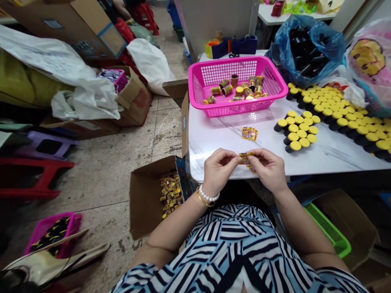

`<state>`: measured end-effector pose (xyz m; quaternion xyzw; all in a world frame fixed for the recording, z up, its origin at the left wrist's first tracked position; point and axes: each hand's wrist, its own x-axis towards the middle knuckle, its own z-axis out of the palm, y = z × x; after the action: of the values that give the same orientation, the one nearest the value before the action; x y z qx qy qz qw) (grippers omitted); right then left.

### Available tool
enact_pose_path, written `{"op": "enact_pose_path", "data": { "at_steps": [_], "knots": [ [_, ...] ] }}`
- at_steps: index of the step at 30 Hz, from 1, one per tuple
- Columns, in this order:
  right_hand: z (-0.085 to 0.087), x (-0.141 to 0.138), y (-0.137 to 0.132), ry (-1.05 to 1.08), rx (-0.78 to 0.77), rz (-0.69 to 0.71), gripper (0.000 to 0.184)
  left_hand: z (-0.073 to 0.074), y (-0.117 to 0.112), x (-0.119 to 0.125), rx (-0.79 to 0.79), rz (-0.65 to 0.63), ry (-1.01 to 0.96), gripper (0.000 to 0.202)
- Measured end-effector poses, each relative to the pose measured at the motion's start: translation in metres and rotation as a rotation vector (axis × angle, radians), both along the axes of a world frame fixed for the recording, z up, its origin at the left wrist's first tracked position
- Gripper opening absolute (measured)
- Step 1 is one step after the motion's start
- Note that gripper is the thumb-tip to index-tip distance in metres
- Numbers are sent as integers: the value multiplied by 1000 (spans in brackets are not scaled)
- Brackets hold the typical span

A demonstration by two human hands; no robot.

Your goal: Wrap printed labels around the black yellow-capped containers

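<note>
My left hand and my right hand meet at the near edge of the white table, both pinched on a small yellow printed sticker strip held between them. A second small stack of stickers lies on the table just beyond. To the right lie rows of black tubes with yellow caps, on their sides. Further back a pink basket holds several labelled tubes.
A blue bag of black tubes and a printed bag sit at the table's far right. On the floor left of my lap an open carton holds finished yellow items. Stools, boxes and plastic bags crowd the left floor. A green basket is under the table.
</note>
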<state>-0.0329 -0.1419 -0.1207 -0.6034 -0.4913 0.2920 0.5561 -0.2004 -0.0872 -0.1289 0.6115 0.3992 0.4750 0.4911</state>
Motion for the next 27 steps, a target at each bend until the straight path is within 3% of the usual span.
{"op": "enact_pose_path", "data": {
  "at_steps": [5, 14, 21, 24, 27],
  "knots": [
    [-3, -3, -3, -119, 51, -74, 16, -1, -2, 2, 87, 127, 11, 18],
    [-9, -2, 0, -120, 45, -118, 22, 4, -11, 1, 20, 98, -16, 16],
    [-6, -8, 1, -267, 108, -97, 19, 8, -12, 0, 22, 81, -29, 14],
    [-7, -16, 1, -324, 140, -68, 16, 4, -14, 0, -20, 83, -74, 16],
    [-5, -12, 2, -374, 181, 27, 14, 0, -13, -1, -192, 43, -143, 20]
  ]
}}
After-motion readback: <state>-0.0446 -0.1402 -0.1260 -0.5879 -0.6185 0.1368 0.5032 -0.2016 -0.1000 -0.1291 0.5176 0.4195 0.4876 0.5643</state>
